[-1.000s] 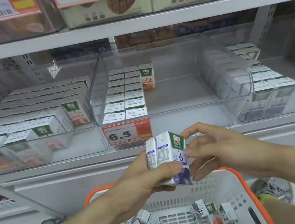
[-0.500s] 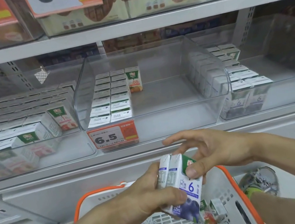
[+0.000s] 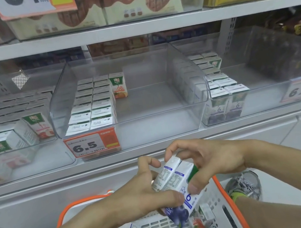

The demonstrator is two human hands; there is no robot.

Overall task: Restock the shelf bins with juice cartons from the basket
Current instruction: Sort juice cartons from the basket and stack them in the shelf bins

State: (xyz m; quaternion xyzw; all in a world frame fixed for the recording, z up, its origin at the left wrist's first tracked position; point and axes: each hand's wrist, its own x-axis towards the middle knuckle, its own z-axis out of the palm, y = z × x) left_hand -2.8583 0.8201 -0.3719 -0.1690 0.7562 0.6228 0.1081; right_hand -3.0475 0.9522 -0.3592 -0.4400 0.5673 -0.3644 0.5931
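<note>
two blueberry cartons (image 3: 173, 177) tipped flatter since half second ago, lower over basket (image 3: 220, 209). left hand (image 3: 139, 197) grips pair from below, right hand (image 3: 209, 159) pinches top. blueberry bin (image 3: 254, 110) up right.

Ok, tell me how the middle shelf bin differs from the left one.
The middle bin holds cartons only along its left side, its floor mostly bare; the left bin is packed nearly across. The middle bin carries a 6.5 price tag; the left bin shows none. Both are clear plastic.
</note>
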